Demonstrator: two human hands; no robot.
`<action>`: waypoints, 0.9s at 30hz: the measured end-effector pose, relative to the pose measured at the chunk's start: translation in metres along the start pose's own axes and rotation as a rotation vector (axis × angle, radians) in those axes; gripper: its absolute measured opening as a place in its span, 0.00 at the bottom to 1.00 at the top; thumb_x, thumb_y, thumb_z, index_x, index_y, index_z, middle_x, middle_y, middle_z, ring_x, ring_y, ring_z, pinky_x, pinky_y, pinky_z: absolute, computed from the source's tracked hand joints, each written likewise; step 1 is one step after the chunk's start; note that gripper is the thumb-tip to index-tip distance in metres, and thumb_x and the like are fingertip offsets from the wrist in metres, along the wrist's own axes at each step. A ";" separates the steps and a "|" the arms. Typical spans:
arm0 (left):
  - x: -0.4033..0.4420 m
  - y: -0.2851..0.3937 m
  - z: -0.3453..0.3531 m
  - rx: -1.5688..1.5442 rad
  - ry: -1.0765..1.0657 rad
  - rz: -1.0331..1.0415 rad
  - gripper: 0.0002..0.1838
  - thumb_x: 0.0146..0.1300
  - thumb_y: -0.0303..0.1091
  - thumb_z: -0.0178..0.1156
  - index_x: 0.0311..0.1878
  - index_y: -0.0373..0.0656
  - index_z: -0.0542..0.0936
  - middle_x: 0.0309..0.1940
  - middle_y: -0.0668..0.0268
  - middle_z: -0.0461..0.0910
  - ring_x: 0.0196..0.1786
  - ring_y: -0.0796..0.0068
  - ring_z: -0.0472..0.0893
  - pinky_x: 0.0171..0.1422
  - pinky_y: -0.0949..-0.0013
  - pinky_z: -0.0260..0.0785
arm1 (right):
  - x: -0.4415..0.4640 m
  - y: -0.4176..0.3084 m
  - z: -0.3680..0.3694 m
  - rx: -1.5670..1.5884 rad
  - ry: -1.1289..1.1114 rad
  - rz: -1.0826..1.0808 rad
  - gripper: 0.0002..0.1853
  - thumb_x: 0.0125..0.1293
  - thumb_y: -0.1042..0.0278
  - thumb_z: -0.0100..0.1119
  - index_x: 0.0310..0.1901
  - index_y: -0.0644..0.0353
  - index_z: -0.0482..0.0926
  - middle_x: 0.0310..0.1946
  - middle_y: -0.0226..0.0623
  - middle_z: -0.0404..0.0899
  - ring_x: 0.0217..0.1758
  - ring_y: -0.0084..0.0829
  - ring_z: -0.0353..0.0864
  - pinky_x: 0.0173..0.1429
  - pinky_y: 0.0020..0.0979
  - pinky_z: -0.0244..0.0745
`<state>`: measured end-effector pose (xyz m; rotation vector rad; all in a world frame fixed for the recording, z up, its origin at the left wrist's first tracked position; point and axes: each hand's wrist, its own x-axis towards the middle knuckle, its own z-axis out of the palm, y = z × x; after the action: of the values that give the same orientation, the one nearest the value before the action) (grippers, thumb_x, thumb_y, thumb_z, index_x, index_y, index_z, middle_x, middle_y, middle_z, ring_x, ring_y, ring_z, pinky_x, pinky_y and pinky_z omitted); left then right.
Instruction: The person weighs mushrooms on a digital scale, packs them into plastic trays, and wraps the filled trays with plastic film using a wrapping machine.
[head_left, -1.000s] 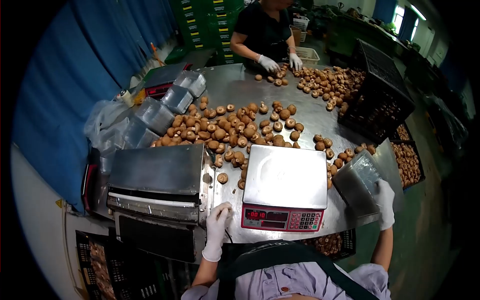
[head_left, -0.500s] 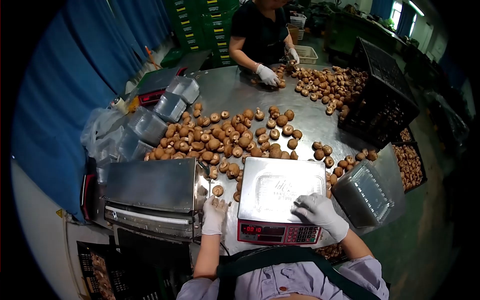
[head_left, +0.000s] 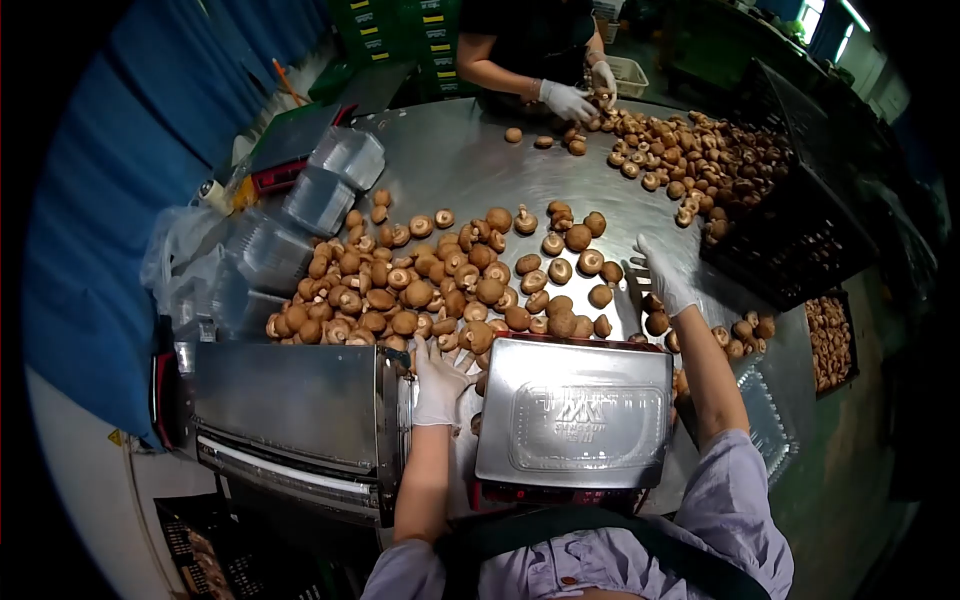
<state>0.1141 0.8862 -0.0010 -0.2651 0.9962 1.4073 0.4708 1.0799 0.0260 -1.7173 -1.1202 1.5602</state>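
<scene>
A broad pile of brown mushrooms [head_left: 420, 290] is spread over the metal table. My left hand [head_left: 438, 388], in a white glove, is at the pile's near edge with its fingers apart, between the steel machine [head_left: 285, 400] and the scale [head_left: 575, 415]. My right hand [head_left: 664, 278], also gloved, reaches past the scale with fingers stretched out, near loose mushrooms on the right. Nothing shows in either hand. The scale's metal plate carries no mushrooms, and its red front is mostly hidden.
Clear plastic trays [head_left: 275, 250] are stacked at the left, with another tray [head_left: 765, 420] at the right. A co-worker's gloved hand [head_left: 568, 100] is among mushrooms across the table. A black crate [head_left: 800, 235] lies tipped beside the far heap.
My right hand has left the scale plate and reached forward to the right. My left hand has moved forward to the pile, fingers spreading. The view has shifted; the co-worker's hands moved right.
</scene>
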 end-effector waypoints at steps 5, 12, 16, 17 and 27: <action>0.025 0.011 0.003 0.158 -0.141 -0.078 0.47 0.57 0.74 0.47 0.74 0.56 0.52 0.73 0.60 0.51 0.73 0.51 0.50 0.69 0.31 0.34 | 0.027 -0.014 0.066 0.061 -0.197 0.081 0.44 0.62 0.26 0.42 0.69 0.55 0.60 0.66 0.46 0.63 0.67 0.45 0.62 0.65 0.52 0.57; 0.038 0.019 0.040 0.245 -0.238 -0.044 0.48 0.60 0.72 0.47 0.73 0.48 0.51 0.71 0.57 0.55 0.72 0.54 0.55 0.71 0.37 0.43 | 0.007 -0.033 0.166 0.024 -0.592 -0.092 0.45 0.61 0.29 0.48 0.67 0.60 0.61 0.63 0.45 0.65 0.68 0.38 0.61 0.67 0.35 0.60; 0.035 0.024 0.036 0.237 -0.309 -0.073 0.48 0.59 0.73 0.46 0.72 0.45 0.53 0.69 0.55 0.58 0.70 0.53 0.59 0.71 0.42 0.47 | 0.028 -0.028 0.184 0.131 -0.777 0.037 0.40 0.66 0.38 0.50 0.69 0.61 0.58 0.65 0.41 0.64 0.66 0.37 0.64 0.68 0.36 0.61; 0.027 0.027 0.041 0.274 -0.178 -0.097 0.47 0.60 0.74 0.44 0.70 0.44 0.58 0.66 0.56 0.63 0.67 0.54 0.63 0.68 0.40 0.52 | 0.011 -0.041 0.182 0.078 -0.784 0.115 0.40 0.65 0.38 0.51 0.68 0.61 0.59 0.65 0.42 0.65 0.65 0.37 0.65 0.68 0.36 0.62; 0.026 0.020 0.024 0.038 -0.291 0.020 0.41 0.63 0.67 0.47 0.66 0.41 0.63 0.60 0.55 0.70 0.61 0.59 0.73 0.64 0.54 0.68 | -0.006 -0.034 0.236 -0.263 -1.069 -0.329 0.37 0.62 0.55 0.63 0.71 0.49 0.58 0.67 0.42 0.63 0.72 0.33 0.58 0.74 0.31 0.52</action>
<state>0.1025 0.9253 0.0025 -0.0201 0.7856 1.3972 0.2328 1.0613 0.0181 -0.6549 -2.0405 2.2035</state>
